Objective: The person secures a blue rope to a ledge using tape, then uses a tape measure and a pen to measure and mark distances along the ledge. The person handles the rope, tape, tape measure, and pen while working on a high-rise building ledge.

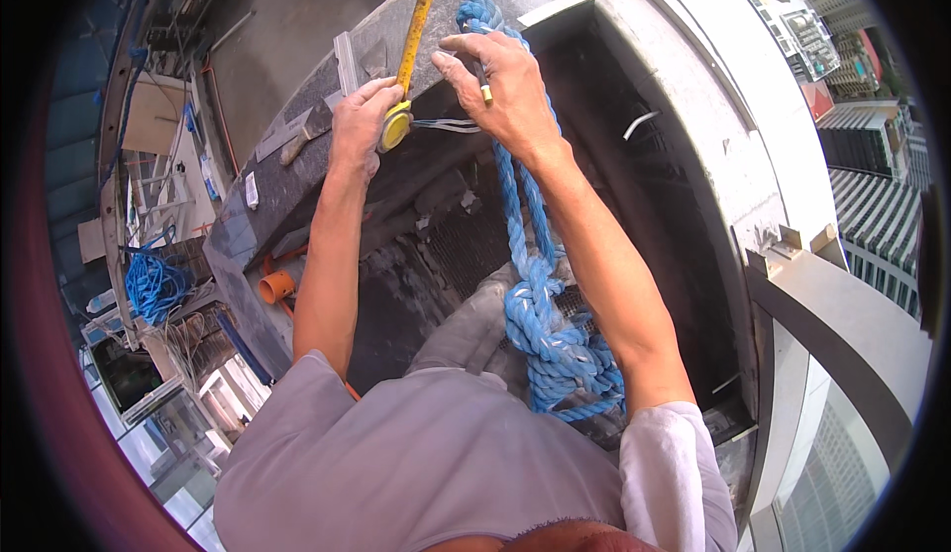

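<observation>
My left hand point(353, 128) is closed around a yellow tape measure point(395, 129). Its yellow blade point(421, 17) runs out away from me over the dark stone ledge point(381, 12). To the right of it, my right hand point(513, 97) has a slim dark pen with a pale yellow-green end point(484, 84) between its curled fingers; its tip is hard to make out. A thick blue rope point(532, 290) passes behind the right hand and wrist, knotted near the ledge and bundled in front of my body. Thin white cords point(446, 125) stretch between the two hands.
A wooden-handled tool point(309, 131) and a metal bar point(346, 63) lie on the ledge left of my hand. An orange pipe point(276, 287) sticks out at the left. Blue rope point(156, 287) is heaped lower down. At right, a curved pale parapet point(728, 77) borders a high drop toward buildings.
</observation>
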A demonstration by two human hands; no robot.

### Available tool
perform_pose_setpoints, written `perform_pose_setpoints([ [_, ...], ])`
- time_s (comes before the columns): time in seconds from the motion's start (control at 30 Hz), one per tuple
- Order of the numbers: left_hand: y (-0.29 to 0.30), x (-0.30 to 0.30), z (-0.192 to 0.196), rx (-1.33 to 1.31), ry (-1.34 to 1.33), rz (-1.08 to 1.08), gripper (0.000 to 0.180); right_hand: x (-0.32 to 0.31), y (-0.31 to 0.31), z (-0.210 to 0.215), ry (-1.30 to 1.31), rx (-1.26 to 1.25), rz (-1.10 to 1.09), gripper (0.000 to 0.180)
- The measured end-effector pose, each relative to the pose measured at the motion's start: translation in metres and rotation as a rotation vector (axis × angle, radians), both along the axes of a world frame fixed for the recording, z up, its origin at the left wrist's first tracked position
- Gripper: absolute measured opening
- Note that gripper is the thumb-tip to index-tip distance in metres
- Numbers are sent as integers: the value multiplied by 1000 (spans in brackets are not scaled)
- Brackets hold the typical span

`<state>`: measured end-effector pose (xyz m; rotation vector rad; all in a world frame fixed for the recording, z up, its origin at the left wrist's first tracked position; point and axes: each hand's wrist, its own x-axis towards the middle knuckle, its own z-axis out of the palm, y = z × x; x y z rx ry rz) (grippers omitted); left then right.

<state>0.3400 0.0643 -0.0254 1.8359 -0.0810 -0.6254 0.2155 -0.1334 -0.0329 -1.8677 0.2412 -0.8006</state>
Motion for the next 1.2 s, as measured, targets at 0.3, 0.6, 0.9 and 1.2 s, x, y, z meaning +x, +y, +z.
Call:
perform_pose_setpoints([
  [0.3,-13,128,-60,768,-342,-362,38,-28,-72,-87,254,222,-253,27],
  [0.6,-117,131,-119,594,-304,-534,31,29,-98,-125,311,437,-231,39],
  [0.9,-137,128,-108,716,-303,-475,30,66,-111,-146,171,823,-357,41],
  [1.2,-122,136,-121,502,-333,-485,43,92,-108,-143,152,849,-556,24],
])
